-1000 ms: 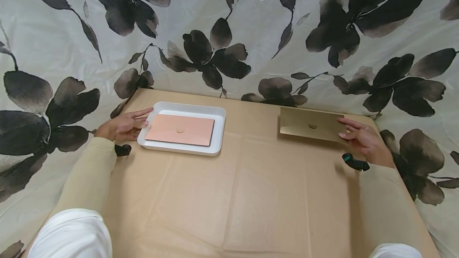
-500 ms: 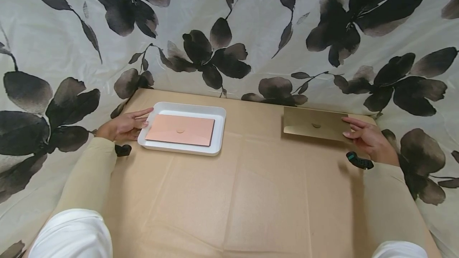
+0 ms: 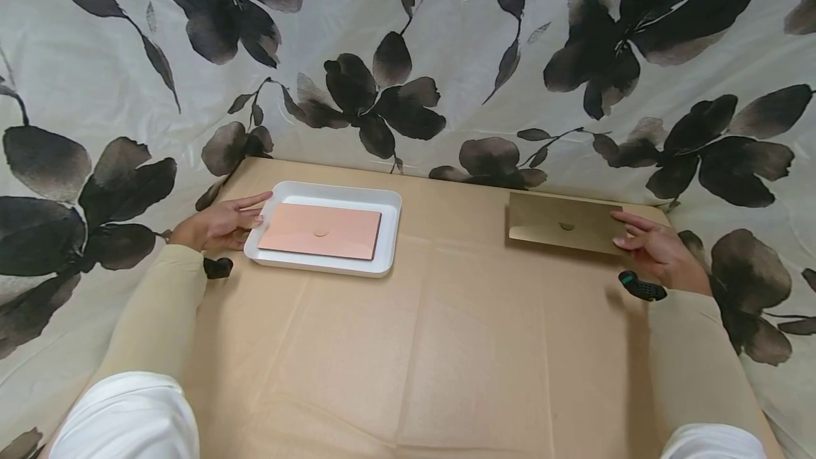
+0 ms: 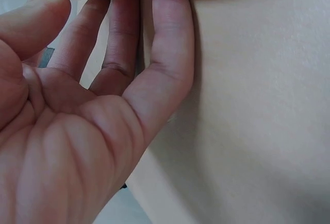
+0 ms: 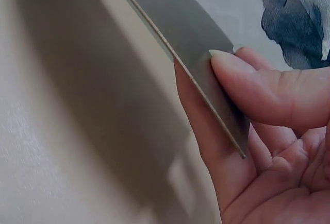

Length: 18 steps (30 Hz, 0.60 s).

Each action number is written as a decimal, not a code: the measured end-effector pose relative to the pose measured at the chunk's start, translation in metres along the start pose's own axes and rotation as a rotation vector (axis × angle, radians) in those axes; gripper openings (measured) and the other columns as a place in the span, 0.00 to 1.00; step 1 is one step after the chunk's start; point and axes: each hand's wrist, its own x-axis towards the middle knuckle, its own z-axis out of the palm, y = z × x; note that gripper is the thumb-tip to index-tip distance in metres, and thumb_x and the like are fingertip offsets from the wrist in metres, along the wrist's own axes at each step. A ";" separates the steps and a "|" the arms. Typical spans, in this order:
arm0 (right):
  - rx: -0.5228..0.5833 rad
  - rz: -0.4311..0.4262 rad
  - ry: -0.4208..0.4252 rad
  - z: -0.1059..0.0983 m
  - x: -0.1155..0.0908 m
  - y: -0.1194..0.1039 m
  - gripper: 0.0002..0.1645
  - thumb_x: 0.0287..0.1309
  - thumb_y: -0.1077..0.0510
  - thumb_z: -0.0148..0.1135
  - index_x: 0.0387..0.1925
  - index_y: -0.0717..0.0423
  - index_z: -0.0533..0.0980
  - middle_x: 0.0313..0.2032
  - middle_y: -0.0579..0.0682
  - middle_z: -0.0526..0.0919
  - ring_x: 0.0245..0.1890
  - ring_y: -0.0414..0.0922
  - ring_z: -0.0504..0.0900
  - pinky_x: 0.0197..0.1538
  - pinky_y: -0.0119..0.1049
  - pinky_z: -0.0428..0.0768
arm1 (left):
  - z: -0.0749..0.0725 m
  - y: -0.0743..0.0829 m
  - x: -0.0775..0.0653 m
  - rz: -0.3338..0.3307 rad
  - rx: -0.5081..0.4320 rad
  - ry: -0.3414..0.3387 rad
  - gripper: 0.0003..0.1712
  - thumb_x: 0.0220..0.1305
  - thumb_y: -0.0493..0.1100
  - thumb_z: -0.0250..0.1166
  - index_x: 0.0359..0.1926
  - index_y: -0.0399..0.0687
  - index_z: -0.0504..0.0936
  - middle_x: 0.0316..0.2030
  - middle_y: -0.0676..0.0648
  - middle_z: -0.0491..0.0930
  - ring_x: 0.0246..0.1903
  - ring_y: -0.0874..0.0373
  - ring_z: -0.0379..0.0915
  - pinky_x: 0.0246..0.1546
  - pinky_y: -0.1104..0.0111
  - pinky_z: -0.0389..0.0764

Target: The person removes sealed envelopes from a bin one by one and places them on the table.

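Thin gold panel (image 3: 542, 220), perhaps metallic

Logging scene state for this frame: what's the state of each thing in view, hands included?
White tray: right side up, held at its left edge
Pink card: lying inside the white tray
Gold card: held end raised off the tabletop
Left hand: gripping the white tray
Right hand: pinching the gold card
Tabletop: faintly creased

Soft, even light filled the head view, casting gentle shadows below the gold envelope (image 3: 561, 220) and beside the right sleeve (image 3: 698, 360), while both wrist views looked dimmer, the right showing glare at lower left.
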 end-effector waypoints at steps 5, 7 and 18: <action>0.017 -0.016 -0.018 -0.008 -0.001 0.001 0.34 0.67 0.80 0.54 0.58 0.42 0.86 0.82 0.32 0.27 0.40 0.36 0.83 0.42 0.27 0.84 | 0.000 -0.001 0.000 -0.007 -0.009 0.005 0.46 0.80 0.42 0.56 0.83 0.73 0.38 0.85 0.46 0.34 0.52 0.62 0.81 0.55 0.56 0.86; 0.037 -0.019 -0.042 -0.011 -0.002 0.000 0.34 0.68 0.80 0.52 0.58 0.43 0.86 0.82 0.30 0.50 0.38 0.38 0.82 0.41 0.27 0.83 | 0.000 -0.001 -0.001 -0.010 -0.008 0.008 0.46 0.80 0.42 0.56 0.83 0.74 0.38 0.85 0.46 0.34 0.52 0.62 0.81 0.55 0.56 0.86; 0.110 0.047 -0.022 -0.021 -0.003 -0.006 0.34 0.72 0.77 0.49 0.58 0.39 0.85 0.80 0.24 0.41 0.42 0.37 0.81 0.47 0.29 0.85 | 0.003 0.000 -0.002 0.003 -0.030 0.007 0.46 0.80 0.42 0.56 0.84 0.73 0.38 0.85 0.46 0.37 0.51 0.63 0.82 0.53 0.57 0.86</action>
